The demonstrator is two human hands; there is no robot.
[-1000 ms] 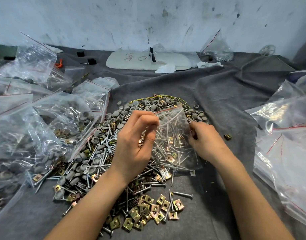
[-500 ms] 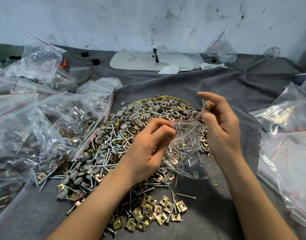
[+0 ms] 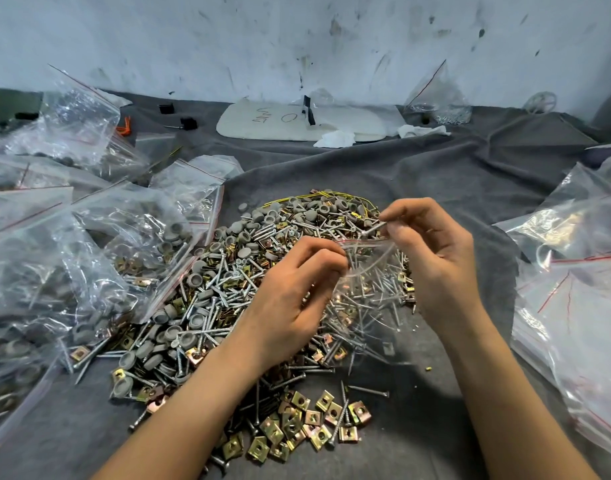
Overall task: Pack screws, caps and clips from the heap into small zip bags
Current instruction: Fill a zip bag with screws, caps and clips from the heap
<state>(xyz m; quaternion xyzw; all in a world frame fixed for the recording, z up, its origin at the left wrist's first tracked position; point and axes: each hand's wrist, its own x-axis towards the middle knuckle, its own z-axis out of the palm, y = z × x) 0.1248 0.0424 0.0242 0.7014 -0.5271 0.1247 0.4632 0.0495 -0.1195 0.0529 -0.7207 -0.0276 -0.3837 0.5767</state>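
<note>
A heap (image 3: 248,289) of silver screws, grey round caps and brass square clips lies on the grey cloth in front of me. Above its right part hangs a small clear zip bag (image 3: 370,271) with a red line along its mouth. My left hand (image 3: 293,303) pinches the left side of the bag's mouth. My right hand (image 3: 432,251) pinches a screw (image 3: 375,228) between thumb and forefinger just above the open mouth, while its lower fingers touch the bag's right rim. A cluster of brass clips (image 3: 297,431) lies nearest to me.
Filled zip bags (image 3: 89,258) are piled along the left. A stack of clear zip bags (image 3: 574,289) lies on the right. At the back by the wall are a white board (image 3: 297,121), crumpled tissue (image 3: 333,138) and another bag (image 3: 435,98).
My right hand has lifted from the heap with a screw and brought it over the bag's mouth. My left hand has raised the bag's mouth and shifted it to the right.
</note>
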